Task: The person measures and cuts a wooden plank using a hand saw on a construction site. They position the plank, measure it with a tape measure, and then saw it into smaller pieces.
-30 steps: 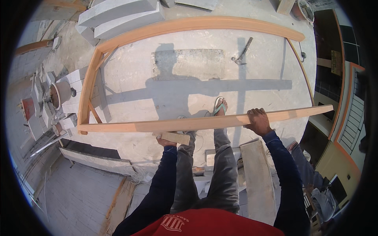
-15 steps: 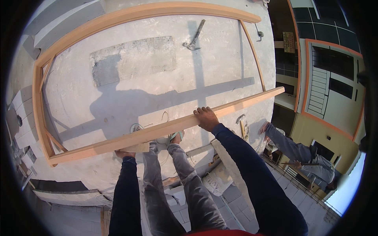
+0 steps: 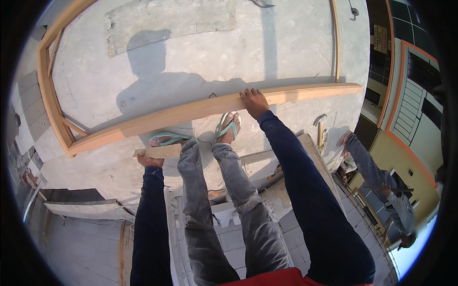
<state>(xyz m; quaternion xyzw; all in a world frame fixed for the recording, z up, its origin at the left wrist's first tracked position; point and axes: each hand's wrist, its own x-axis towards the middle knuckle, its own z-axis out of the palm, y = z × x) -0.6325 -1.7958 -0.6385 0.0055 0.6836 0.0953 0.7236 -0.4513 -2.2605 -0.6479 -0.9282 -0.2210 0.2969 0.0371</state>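
Grip of right hand [image 3: 255, 103], clasped over the near rail [image 3: 191, 110] of the wooden frame [image 3: 51, 106], long axis left to right; left hand [image 3: 150, 160], farther off, holding a short wooden block [image 3: 166, 151] on that rail's near side.

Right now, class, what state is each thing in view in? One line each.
Left hand: closed on the wood block's left end
Right hand: gripping the wood frame's near beam
Wood frame: held at its near beam
Wood block: in hand
Sandals: worn
Hammer: partly cut off at the top edge
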